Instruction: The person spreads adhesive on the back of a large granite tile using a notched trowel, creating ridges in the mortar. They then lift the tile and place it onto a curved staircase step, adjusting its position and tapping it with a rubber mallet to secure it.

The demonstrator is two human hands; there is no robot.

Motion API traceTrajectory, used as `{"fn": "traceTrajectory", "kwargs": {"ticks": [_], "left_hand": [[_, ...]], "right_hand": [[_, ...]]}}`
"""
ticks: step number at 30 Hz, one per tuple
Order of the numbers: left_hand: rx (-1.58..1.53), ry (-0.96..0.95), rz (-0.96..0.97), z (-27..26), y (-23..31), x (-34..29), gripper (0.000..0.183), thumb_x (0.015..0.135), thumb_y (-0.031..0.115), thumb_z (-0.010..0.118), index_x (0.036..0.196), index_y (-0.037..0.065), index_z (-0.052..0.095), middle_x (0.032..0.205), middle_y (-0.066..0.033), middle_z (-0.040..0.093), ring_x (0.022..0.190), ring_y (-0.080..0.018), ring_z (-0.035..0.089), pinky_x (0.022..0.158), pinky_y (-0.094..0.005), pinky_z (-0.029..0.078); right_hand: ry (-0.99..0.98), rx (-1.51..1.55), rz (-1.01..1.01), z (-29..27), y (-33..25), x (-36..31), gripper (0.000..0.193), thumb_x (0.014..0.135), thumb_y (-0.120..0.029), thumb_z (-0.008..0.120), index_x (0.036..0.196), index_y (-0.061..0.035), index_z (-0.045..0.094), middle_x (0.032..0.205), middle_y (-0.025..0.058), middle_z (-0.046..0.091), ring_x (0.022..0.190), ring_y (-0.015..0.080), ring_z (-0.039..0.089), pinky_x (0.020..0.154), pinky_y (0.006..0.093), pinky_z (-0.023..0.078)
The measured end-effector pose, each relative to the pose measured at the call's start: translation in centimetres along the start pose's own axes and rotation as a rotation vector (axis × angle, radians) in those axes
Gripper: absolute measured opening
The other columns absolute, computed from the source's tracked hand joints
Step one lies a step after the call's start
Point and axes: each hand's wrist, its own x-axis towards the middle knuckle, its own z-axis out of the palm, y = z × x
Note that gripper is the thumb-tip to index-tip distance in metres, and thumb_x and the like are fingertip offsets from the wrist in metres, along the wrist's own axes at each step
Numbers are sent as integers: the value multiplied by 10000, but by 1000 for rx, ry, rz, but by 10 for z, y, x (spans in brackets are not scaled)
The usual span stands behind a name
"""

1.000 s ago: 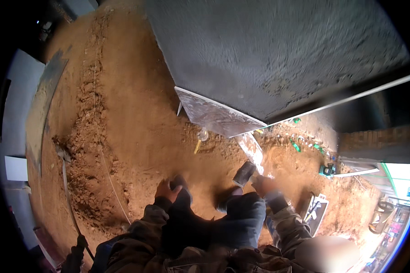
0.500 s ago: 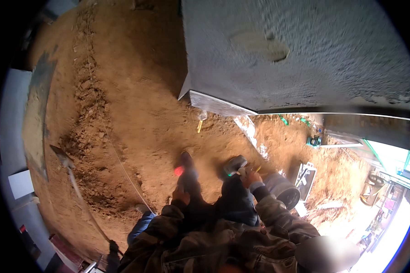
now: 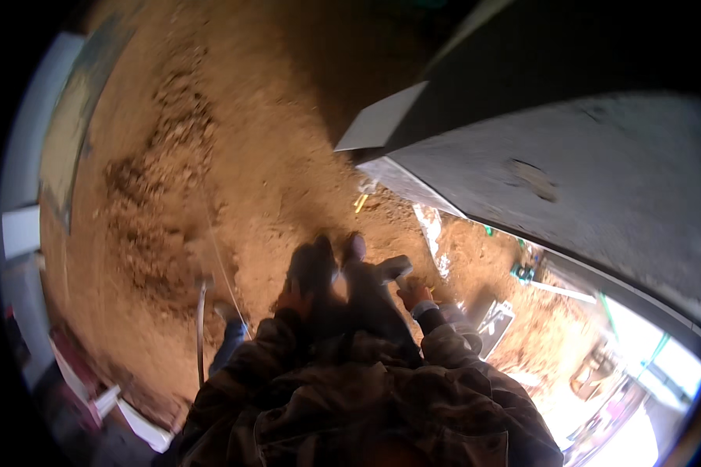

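In my right hand [image 3: 414,294] is a hammer [image 3: 394,268] with a thick grey head. My fingers are closed round its pale handle, beside my right leg. My left hand [image 3: 294,300] hangs low by my left thigh, in shadow and blurred. Its fingers look loosely apart, with nothing visible in them. Both my shoes stand on bare brown soil [image 3: 288,163]. A grey bucket [image 3: 466,331] is partly hidden by my right sleeve.
A grey plastered wall [image 3: 600,156] rises at the right. A yellow-handled tool [image 3: 361,202] lies near its corner. A thin string [image 3: 220,265] crosses the soil past loose clods [image 3: 156,233]. Another person's blue trouser leg [image 3: 230,342] and a shovel [image 3: 201,331] are at the left. An open case [image 3: 494,327] lies right.
The view has turned, and the wall has swung lower and right. My feet have shifted, and the hammer has moved with my right hand. The shovel stands more upright and closer to me.
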Motion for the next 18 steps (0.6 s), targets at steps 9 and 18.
{"fn": "traceTrajectory", "kwargs": {"ticks": [9,18], "left_hand": [[107,55,171,-69,-15,48,976,836,564,668,1515,-21,282,1457,-357,385,1328,-507,405,1102,-514,379],[393,-312,-57,-190,-24,168,1089,809,589,685,1555,2,152,1488,-375,308,1363,-496,388,1134,-537,343]], "right_hand": [[-97,-372,-192,8,-21,31,392,919,-417,573,1164,-117,631,875,249,683,882,433,674,779,528,528],[-77,430,422,109,-115,78,312,831,-297,711,813,14,684,651,91,678,532,159,656,498,319,542]]}}
